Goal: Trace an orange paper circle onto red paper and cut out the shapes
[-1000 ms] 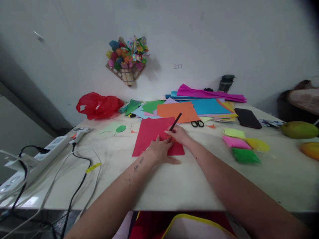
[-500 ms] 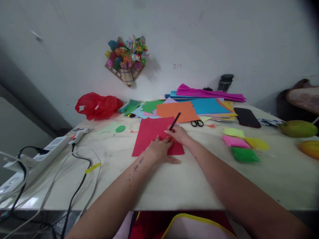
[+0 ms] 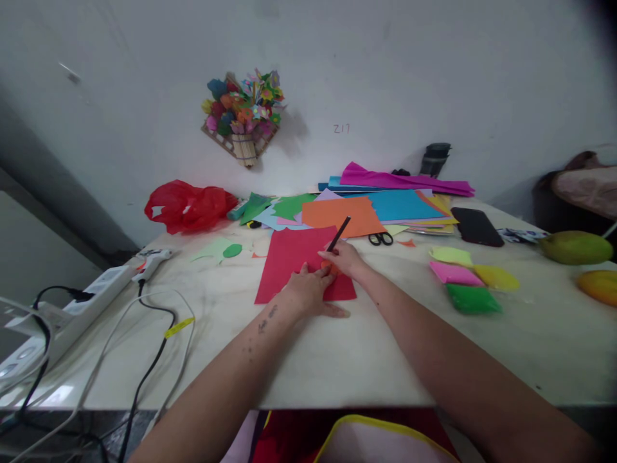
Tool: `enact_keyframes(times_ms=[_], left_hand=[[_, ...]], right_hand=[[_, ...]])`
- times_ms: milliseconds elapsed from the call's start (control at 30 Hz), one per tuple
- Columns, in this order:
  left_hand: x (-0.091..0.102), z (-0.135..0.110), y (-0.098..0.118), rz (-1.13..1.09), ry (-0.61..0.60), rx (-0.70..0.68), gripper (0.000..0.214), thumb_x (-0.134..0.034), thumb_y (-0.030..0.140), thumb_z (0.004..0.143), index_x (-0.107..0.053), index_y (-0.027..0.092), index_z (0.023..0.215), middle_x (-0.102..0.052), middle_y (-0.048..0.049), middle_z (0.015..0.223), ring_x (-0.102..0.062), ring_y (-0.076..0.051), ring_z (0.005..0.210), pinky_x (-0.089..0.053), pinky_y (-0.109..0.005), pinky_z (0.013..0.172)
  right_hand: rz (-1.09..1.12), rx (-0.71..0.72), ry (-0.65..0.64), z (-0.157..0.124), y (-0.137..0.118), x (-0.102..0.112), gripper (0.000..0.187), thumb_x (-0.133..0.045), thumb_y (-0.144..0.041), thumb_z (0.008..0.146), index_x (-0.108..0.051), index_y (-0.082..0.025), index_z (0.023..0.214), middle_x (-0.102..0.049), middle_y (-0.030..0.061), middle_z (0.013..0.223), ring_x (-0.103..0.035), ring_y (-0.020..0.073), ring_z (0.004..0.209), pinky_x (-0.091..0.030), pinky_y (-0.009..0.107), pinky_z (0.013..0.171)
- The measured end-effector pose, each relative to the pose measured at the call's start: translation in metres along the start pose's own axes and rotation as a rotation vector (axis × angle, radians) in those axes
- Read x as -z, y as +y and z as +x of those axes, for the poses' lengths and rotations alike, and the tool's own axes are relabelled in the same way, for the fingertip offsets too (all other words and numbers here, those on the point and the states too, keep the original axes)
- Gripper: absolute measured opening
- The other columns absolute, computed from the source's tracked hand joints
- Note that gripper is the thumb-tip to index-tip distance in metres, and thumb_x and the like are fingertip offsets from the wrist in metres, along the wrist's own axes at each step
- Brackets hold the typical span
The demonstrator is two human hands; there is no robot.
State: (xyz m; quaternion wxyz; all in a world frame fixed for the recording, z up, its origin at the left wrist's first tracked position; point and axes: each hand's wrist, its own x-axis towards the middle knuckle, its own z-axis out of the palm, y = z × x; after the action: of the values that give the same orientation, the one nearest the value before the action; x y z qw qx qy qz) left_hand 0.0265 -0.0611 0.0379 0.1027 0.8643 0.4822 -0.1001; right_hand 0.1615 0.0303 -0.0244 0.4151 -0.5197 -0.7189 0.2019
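A red sheet of paper (image 3: 289, 257) lies on the table in front of me. My left hand (image 3: 311, 290) rests on it with fingers spread, the thumb reaching past the sheet's near edge onto the tabletop. Its fingertips press on a small orange piece (image 3: 328, 265), mostly covered by my hands. Closed round a dark pencil or pen (image 3: 341, 231), my right hand (image 3: 344, 260) sits at the right side of the red sheet. The tool slants up and right, and its tip is hidden.
Behind lie an orange sheet (image 3: 337, 215), a blue sheet (image 3: 407, 206) and black-handled scissors (image 3: 380, 238). Clay packets (image 3: 475, 299) and a phone (image 3: 477, 227) are on the right. A red plastic bag (image 3: 187, 206), a green oval (image 3: 232, 250) and a power strip (image 3: 91, 299) are left.
The view has shifted very slightly. Both hands, the red sheet and the pencil or pen stay nearly in place.
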Motion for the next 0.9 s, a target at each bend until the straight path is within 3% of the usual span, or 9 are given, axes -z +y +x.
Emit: enact_keyframes(times_ms=[467,900], left_hand=[[-0.0004,0.0004,-0.0015,-0.006,-0.008,-0.007,0.102,-0.039,0.081,0.055,-0.017,0.025,0.137,-0.011,-0.0013,0.145,-0.009,-0.043,0.126,-0.026,-0.054,0.095],[0.0038,-0.0023,0.0024,-0.008,-0.019,0.013,0.099,-0.042,0.078,0.056,-0.020,0.024,0.137,-0.014,-0.0023,0.144,-0.010,-0.041,0.126,-0.024,-0.052,0.097]], right_hand=[[-0.098,-0.002,-0.007,0.0004,-0.0040,0.0064,0.023,-0.057,-0.036,0.072,-0.061,-0.016,0.061,-0.062,0.0034,0.065,-0.053,0.0126,0.060,-0.039,0.023,0.057],[-0.112,-0.018,0.018,0.0004,-0.0035,0.0078,0.022,-0.056,-0.035,0.072,-0.061,-0.016,0.061,-0.061,0.0039,0.067,-0.052,0.0127,0.059,-0.038,0.024,0.056]])
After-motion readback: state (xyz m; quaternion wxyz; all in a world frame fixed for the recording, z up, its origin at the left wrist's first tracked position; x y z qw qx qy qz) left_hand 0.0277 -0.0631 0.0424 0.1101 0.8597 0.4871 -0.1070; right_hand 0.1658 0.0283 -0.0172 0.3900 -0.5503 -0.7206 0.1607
